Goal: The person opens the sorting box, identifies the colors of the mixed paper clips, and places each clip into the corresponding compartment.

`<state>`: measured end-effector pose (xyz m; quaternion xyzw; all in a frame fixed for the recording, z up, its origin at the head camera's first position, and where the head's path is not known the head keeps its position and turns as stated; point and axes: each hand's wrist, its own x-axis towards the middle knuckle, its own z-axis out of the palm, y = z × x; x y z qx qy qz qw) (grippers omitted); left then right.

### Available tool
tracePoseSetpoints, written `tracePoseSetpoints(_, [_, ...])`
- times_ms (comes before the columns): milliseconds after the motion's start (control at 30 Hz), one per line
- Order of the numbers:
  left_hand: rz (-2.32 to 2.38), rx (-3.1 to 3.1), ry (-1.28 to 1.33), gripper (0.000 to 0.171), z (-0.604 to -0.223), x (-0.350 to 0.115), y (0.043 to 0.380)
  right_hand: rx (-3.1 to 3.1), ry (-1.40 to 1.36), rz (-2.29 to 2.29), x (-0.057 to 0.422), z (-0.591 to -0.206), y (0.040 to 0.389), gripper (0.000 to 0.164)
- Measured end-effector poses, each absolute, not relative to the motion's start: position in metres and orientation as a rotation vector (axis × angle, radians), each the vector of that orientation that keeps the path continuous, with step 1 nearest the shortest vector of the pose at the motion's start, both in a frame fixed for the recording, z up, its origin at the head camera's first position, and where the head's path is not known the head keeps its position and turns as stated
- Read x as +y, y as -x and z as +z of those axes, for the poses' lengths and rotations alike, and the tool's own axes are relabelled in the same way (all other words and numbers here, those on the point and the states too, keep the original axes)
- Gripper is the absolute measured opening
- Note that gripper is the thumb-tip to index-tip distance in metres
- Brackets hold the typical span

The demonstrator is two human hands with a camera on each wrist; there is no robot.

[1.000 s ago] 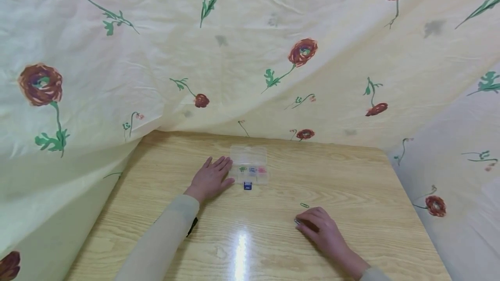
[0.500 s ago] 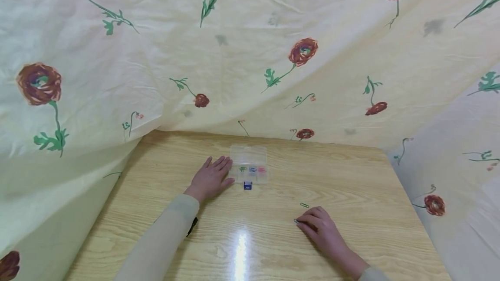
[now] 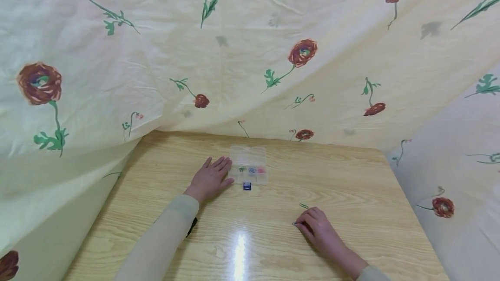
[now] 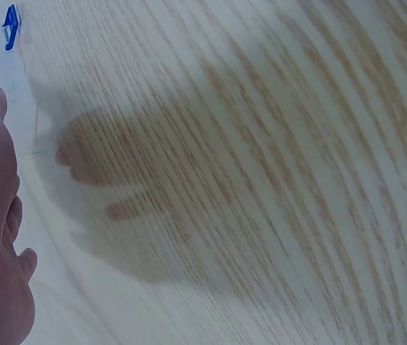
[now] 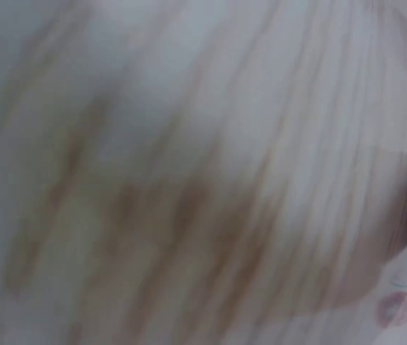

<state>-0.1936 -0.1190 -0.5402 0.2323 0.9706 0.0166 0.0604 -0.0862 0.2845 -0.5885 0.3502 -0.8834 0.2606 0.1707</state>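
My left hand (image 3: 211,179) lies with fingers extended against the left side of a clear plastic compartment box (image 3: 262,179). Its lid (image 3: 248,155) is raised away from me. Green paper clips (image 3: 242,169), blue paper clips (image 3: 252,170) and pink paper clips (image 3: 261,170) sit in separate compartments. To the right, low over the table, my right hand (image 3: 318,230) pinches a small paper clip (image 3: 294,223) between thumb and fingers; its end pokes out past the fingertips. Just beyond those fingers a green paper clip (image 3: 304,206) lies on the table.
A small dark blue piece (image 3: 247,186) is at the front edge of the box. Some black object (image 3: 192,226) shows beside my left forearm. Flowered cloth (image 3: 250,64) hangs behind the wood-grain table (image 3: 340,172) and along both sides.
My right hand has shifted very slightly left and toward me, with the pinched paper clip turning a little at its fingertips. My left hand and the box stay where they were.
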Motion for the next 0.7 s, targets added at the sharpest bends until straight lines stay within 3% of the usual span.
tracePoseSetpoints(200, [0.045, 2.939, -0.699, 0.076, -0.542, -0.12, 0.194, -2.488, -1.047, 0.68, 0.285, -0.592, 0.091, 0.012])
tracePoseSetpoints(333, [0.048, 2.938, -0.7, 0.076, -0.542, -0.121, 0.194, -2.463, -1.065, 0.65, 0.284, -0.595, 0.093, 0.004])
tracePoseSetpoints(700, [0.038, 2.928, -0.7, 0.076, -0.54, -0.123, 0.193, -2.497, -1.052, 0.653, 0.273, -0.582, 0.106, 0.007])
